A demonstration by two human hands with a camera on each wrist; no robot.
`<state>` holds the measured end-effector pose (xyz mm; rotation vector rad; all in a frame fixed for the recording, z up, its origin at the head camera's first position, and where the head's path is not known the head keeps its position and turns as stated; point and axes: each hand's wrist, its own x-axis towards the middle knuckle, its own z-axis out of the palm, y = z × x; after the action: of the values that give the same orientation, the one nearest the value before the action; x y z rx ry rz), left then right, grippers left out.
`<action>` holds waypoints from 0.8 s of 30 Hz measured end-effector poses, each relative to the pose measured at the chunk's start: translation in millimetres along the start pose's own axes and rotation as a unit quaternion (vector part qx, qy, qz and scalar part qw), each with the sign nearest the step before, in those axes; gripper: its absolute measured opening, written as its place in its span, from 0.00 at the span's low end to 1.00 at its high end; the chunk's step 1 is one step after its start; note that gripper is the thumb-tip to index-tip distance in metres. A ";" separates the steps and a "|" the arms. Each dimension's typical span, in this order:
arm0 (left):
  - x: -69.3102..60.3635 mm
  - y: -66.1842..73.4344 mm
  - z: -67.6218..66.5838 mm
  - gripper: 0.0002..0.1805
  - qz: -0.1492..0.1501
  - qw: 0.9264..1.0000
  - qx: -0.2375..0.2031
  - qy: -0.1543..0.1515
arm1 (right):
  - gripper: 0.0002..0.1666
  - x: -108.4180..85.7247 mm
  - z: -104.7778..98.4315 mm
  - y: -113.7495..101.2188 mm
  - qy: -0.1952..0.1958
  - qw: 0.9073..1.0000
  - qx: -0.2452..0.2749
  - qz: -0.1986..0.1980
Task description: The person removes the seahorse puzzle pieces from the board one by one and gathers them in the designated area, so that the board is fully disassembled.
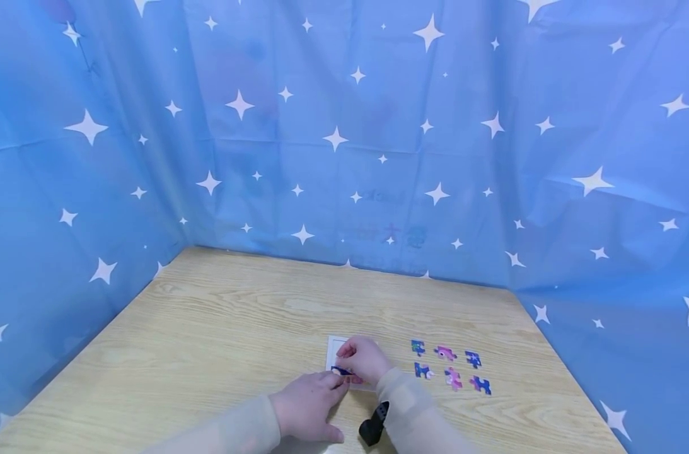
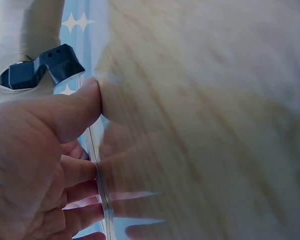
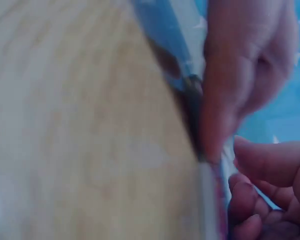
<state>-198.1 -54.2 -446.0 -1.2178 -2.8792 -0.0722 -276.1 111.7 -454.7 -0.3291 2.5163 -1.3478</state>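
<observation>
A white puzzle board [image 1: 333, 346] lies on the table with a dark blue jigsaw piece [image 1: 341, 371] and pink pieces near its lower part. The right hand [image 1: 365, 360] is over the board, and its thumb and fingers pinch the dark blue piece, seen edge-on and blurred in the right wrist view. The left hand [image 1: 310, 407] rests on the tabletop at the board's lower left, its fingertips touching the board's edge. In the left wrist view the left hand's fingers [image 2: 82, 170] are extended and touch the surface. The hands hide much of the board.
Several loose jigsaw pieces [image 1: 449, 366] lie in two rows to the right of the board. A black wrist device [image 1: 374, 425] is on the right forearm. The wooden table [image 1: 236, 328] is bordered by a blue star-patterned curtain [image 1: 333, 170].
</observation>
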 end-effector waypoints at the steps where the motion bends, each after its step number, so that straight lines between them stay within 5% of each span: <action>1: -0.1 -0.1 0.1 0.45 0.001 1.000 0.000 0.002 | 0.05 -0.1 2.1 0.5 0.002 1.000 -0.001 -0.004; 9: -6.8 -4.9 -4.4 0.45 0.013 1.000 -0.016 -0.008 | 0.06 0.4 7.2 3.0 0.004 1.000 -0.005 -0.003; 17: -19.4 -8.8 -8.4 0.48 -0.040 0.998 -0.041 -0.036 | 0.07 1.3 6.2 4.5 0.010 1.000 -0.021 -0.007; 24: -19.5 -10.1 -9.7 0.48 -0.038 0.998 -0.023 -0.049 | 0.08 -0.5 2.9 4.9 -0.012 1.000 -0.009 -0.002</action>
<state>-191.8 -75.7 -437.3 -1.1494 -3.0246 -0.0813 -275.1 112.3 -460.2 -0.3517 2.5105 -1.3151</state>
